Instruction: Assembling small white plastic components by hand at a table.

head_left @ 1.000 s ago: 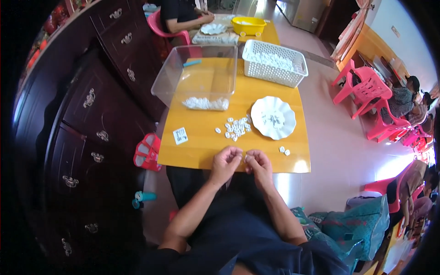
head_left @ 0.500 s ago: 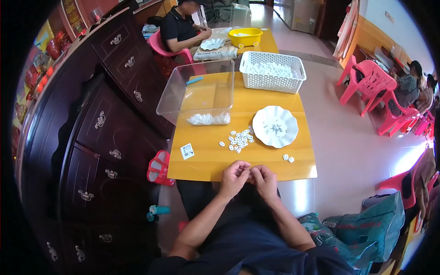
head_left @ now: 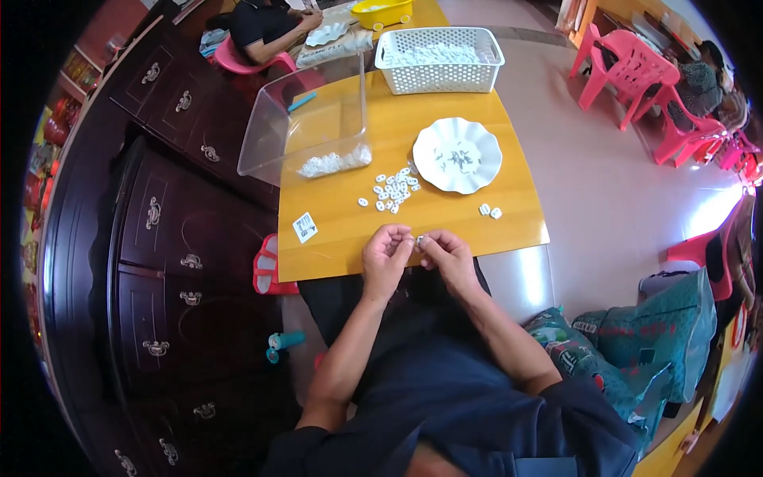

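At the table's near edge my left hand (head_left: 387,258) and my right hand (head_left: 447,261) meet, thumbs and fingertips pinched. A small white piece with dark marks (head_left: 420,240) shows at my right fingertips, beside the left ones. Whether my left fingers grip it or something tiny of their own is too small to tell. Just beyond my hands lies a loose pile of small white oval pieces with two dark spots each (head_left: 392,191). Two similar white pieces (head_left: 490,211) sit to the right. A white scalloped plate (head_left: 426,166) holds many tiny dark grey bits.
A clear plastic bin (head_left: 262,143) with white pieces and a blue tool stands at the left, overhanging the table (head_left: 509,151). Behind the plate is a white perforated basket (head_left: 437,79) of white pieces. A printed card (head_left: 304,227) lies front left. Another person (head_left: 266,32) sits beyond.
My view has tilted down, so the table sits higher in the picture. My fingertips have parted slightly, and the small white piece now shows between them.
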Demonstrator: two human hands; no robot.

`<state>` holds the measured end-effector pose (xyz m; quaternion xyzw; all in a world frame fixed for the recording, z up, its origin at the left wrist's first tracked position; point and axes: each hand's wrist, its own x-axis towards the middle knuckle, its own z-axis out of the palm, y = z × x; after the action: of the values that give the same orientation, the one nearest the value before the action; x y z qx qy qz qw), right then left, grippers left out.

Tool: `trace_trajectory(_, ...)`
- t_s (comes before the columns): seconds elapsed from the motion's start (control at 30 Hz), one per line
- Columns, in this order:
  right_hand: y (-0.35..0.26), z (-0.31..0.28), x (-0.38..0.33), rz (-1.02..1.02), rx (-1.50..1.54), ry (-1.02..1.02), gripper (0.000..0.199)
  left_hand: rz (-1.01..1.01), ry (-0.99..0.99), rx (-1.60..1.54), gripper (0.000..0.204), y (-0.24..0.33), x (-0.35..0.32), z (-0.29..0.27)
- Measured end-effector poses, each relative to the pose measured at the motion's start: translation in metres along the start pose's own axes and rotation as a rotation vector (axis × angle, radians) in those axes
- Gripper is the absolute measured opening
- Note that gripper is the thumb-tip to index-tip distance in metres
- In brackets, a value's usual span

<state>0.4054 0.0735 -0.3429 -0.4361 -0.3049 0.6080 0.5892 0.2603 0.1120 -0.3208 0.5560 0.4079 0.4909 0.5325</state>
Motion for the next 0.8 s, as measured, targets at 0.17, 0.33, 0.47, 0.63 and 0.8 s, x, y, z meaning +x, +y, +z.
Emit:
trace_trajectory(0.17, -0.0005, -0.0016, -0.002, 0.024, -0.015, 0.027, 0.015, 0.018, -0.007, 0.015, 0.015, -0.0009, -0.0011, 0.0002)
trace_trajectory(0.33, 0.0037, -0.0019, -0.0016, 0.011, 0.01, 0.043, 0.013, 0.014, -0.017, 0.034, 0.015, 0.0007, -0.0023, 0.0008)
trace_trajectory(0.47, 0.0021, -0.0002, -0.0026, -0.017, 0.009, 0.052, 0.011, 0.012, -0.015, 0.053, 0.014, -0.0033, -0.0014, -0.0006)
trace_trajectory(0.63, 0.0056, -0.0013, -0.0007, -0.038, -0.009, 0.058, 0.012, 0.025, -0.024, 0.092, 0.013, -0.0063, -0.001, -0.0005)
trace_trajectory(0.8, 0.0038, -0.0012, -0.0014, -0.075, -0.149, 0.063, 0.013, -0.017, -0.042, 0.095, 0.014, -0.0068, -0.0037, -0.0031)
